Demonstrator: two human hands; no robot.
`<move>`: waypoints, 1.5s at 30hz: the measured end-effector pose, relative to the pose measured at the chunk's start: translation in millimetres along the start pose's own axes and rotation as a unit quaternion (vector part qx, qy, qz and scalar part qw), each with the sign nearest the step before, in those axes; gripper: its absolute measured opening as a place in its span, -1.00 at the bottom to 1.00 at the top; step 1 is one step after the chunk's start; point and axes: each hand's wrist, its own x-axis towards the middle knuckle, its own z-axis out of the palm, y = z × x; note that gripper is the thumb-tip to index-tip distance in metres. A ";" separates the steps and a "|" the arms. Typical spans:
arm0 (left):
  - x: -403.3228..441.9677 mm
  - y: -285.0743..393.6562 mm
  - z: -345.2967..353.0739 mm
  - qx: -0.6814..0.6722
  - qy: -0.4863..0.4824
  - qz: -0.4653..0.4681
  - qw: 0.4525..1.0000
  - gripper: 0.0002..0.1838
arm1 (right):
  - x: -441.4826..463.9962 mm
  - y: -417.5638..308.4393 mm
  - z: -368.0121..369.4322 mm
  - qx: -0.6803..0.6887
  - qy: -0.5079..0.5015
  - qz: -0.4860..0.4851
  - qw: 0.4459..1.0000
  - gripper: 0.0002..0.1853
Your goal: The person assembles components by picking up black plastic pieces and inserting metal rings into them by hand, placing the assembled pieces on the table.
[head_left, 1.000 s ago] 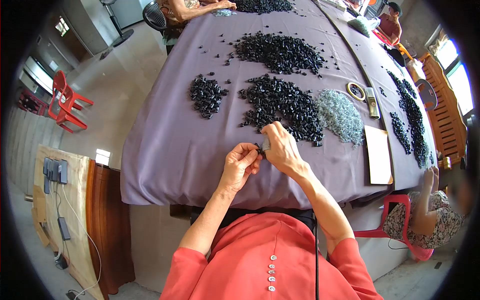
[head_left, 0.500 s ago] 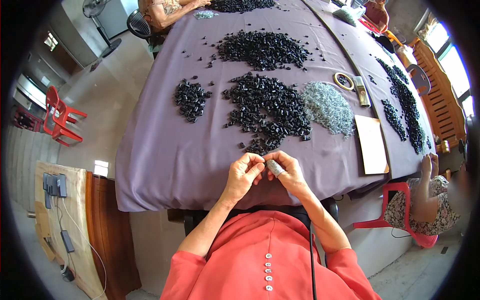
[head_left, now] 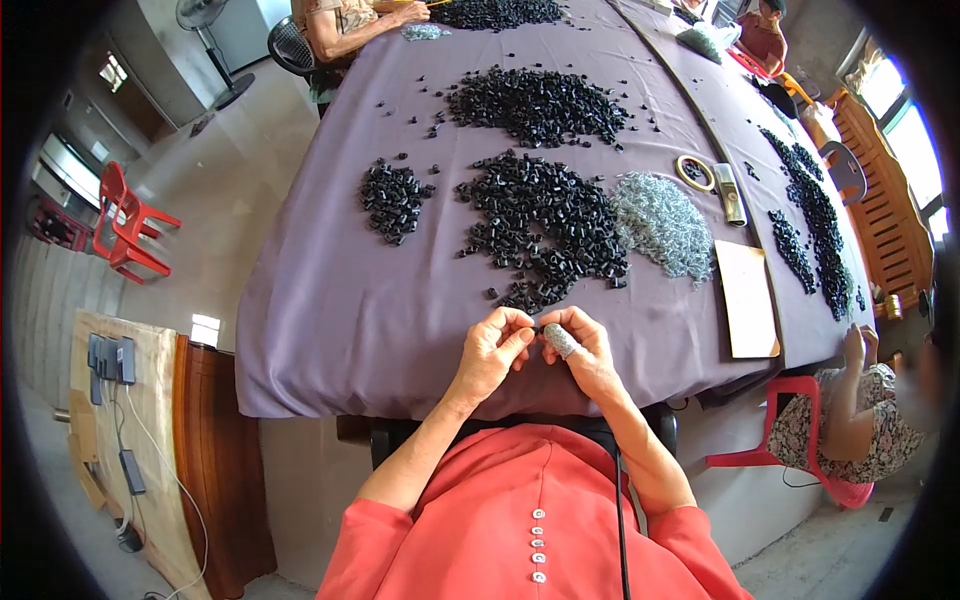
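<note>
My left hand [head_left: 496,348] and my right hand [head_left: 584,358] meet at the table's near edge, fingers pinched. Between their fingertips is a small black plastic piece [head_left: 538,331], mostly covered by the fingers. Silvery-grey wrapping [head_left: 562,342] covers one digit of my right hand. Just beyond the hands lies a large heap of short black plastic pieces [head_left: 545,225]. To its right is a pile of small shiny, clear or metallic parts [head_left: 662,228], too small to make out. A smaller black heap [head_left: 394,200] sits on the left.
A purple cloth [head_left: 320,330] covers the table. Another black heap [head_left: 540,105] lies farther back. At right are a tape roll [head_left: 695,173], a flat packet [head_left: 732,195] and a pale board [head_left: 747,300]. People sit around the table, one [head_left: 850,420] at right on a red chair.
The view has shifted slightly, so the table contents appear a little lower and to the right. The black piece shows more plainly between my fingertips, and both hands remain pinched together.
</note>
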 end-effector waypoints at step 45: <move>0.5 2.6 -8.4 -0.008 -0.074 -0.016 0.997 -0.95 | 7.1 -1.2 -12.7 0.066 -0.090 0.042 0.993 -0.94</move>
